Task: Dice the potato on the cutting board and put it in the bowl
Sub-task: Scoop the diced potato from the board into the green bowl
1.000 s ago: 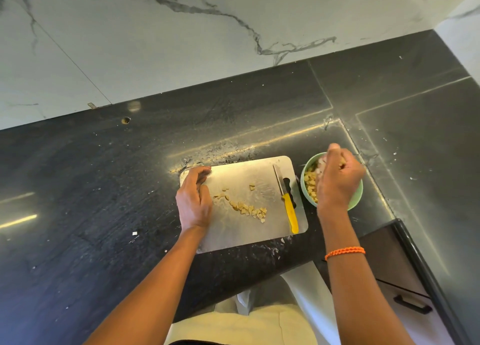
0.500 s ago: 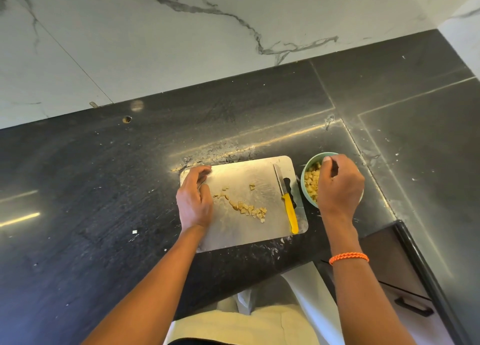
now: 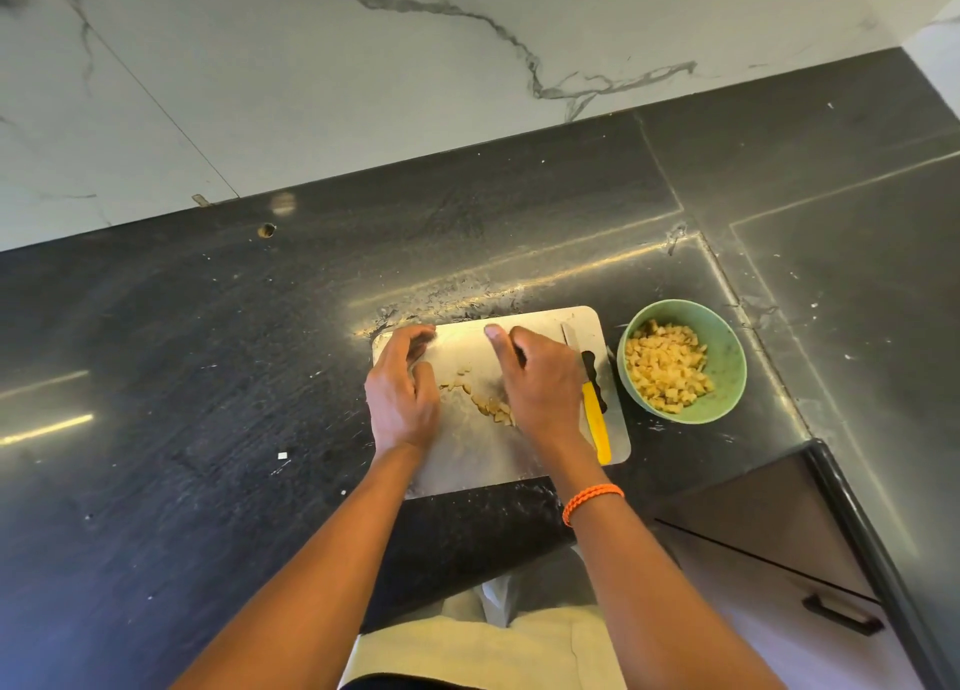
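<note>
Left hand (image 3: 402,396) laid on left edge of rectangular steel cutting board (image 3: 524,461), fingers relaxed, nothing grasped. Right hand (image 3: 537,385) cupped over pale diced potato pieces (image 3: 485,403) mid-board; grasp cannot be told. Round green bowl (image 3: 727,357) of dice just right of board. Yellow-handled knife (image 3: 595,419) laid on board's right side.

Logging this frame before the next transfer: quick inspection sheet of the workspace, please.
Surface: dark stone counter, white specks and crumbs scattered on it.
Job's things: steel cutting board with a few potato dice left on it; green bowl to the right of the board, holding a heap of diced potato.
Clutter: yellow-handled knife lying along the board's right side, untouched.
Grippers: left hand rests on the board's left edge; right hand is over the remaining dice, fingers hooked, grip on them not visible.
Cables: nothing seen.
Surroundings: marble wall behind; drawer with a dark handle at lower right.
</note>
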`<state>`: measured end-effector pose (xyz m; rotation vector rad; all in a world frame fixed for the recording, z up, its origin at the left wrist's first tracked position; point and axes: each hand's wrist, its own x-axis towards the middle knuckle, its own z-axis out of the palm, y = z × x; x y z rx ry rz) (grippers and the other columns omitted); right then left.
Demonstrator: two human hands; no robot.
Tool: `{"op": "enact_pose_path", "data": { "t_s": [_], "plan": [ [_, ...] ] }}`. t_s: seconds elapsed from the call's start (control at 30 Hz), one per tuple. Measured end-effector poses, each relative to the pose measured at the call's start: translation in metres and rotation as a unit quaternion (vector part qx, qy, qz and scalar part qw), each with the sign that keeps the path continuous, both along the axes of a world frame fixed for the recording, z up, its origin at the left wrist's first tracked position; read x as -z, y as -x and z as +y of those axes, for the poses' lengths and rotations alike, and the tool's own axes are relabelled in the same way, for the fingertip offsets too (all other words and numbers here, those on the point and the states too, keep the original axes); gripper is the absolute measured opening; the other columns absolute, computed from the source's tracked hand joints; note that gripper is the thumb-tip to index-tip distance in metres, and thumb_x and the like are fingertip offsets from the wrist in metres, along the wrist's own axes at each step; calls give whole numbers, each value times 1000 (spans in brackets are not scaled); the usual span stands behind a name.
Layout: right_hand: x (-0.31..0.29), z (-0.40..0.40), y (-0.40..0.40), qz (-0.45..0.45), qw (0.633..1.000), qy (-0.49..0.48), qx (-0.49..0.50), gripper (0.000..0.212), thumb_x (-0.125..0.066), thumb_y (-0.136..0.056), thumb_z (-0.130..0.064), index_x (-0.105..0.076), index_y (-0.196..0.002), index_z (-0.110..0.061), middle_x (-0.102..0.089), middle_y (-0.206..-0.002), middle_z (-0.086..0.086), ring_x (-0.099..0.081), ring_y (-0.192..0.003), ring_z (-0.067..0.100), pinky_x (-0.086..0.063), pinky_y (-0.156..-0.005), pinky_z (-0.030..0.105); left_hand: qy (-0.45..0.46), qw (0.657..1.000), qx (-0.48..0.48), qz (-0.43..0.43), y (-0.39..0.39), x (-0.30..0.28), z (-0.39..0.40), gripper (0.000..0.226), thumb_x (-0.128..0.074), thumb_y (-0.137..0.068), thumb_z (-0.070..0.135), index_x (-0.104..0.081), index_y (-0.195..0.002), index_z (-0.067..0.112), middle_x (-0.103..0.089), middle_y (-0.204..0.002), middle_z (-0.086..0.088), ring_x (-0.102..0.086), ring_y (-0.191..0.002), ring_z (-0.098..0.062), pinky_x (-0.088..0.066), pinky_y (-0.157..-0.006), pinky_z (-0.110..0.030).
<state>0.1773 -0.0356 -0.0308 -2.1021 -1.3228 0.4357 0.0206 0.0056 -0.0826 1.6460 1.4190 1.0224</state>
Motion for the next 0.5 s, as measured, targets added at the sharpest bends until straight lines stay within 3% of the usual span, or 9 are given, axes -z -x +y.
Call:
{"op": "enact_pose_path", "data": {
  "t_s": [0.07, 0.13, 0.2, 0.33, 0.5],
  "plan": [
    [6, -6, 2, -33, 996, 26, -83, 32, -41, -110, -38, -56, -89, -20, -56, -81, -6, -50, -74, 12, -43, -63, 31, -1, 1000, 2, -7, 1, 1, 1, 46, -41, -83, -1, -67, -120, 11, -71, -115, 0, -69, -110, -16, -59, -95, -44],
    [8, -13, 1, -76, 986, 50, -137, 14, -46, -107, -20, -59, -110, -16, -61, -102, 1, -55, -91, 17, -51, -76, 36, 1, 1000, 0, -14, 1, 2, 1, 47, -41, -83, -2, -67, -120, 11, -71, -115, -1, -69, -110, -17, -59, -95, -45],
    [6, -22, 1, -81, 982, 70, -152, 22, -55, -102, -11, -60, -123, -16, -64, -116, 2, -61, -101, 18, -54, -81, 32, 2, 1000, -2, -16, 1, 3, 0, 47, -40, -83, -2, -67, -120, 11, -71, -114, -1, -69, -110, -17, -59, -96, -45],
    [1, -33, -3, -44, 993, 46, -98, 28, -64, -97, -3, -69, -121, -15, -71, -117, -1, -67, -102, 14, -54, -81, 21, 5, 1000, -1, -20, 1, 3, 0, 46, -39, -85, 1, -66, -121, 11, -71, -115, -2, -69, -111, -18, -59, -97, -45],
    [9, -29, -12, -55, 996, 59, -41, 25, -59, -99, -9, -73, -119, -11, -64, -120, 0, -55, -114, 15, -44, -93, 21, 5, 1000, -1, -25, 1, 2, 0, 46, -38, -86, -1, -66, -121, 9, -71, -115, -3, -68, -111, -16, -59, -98, -44]
  ]
}}
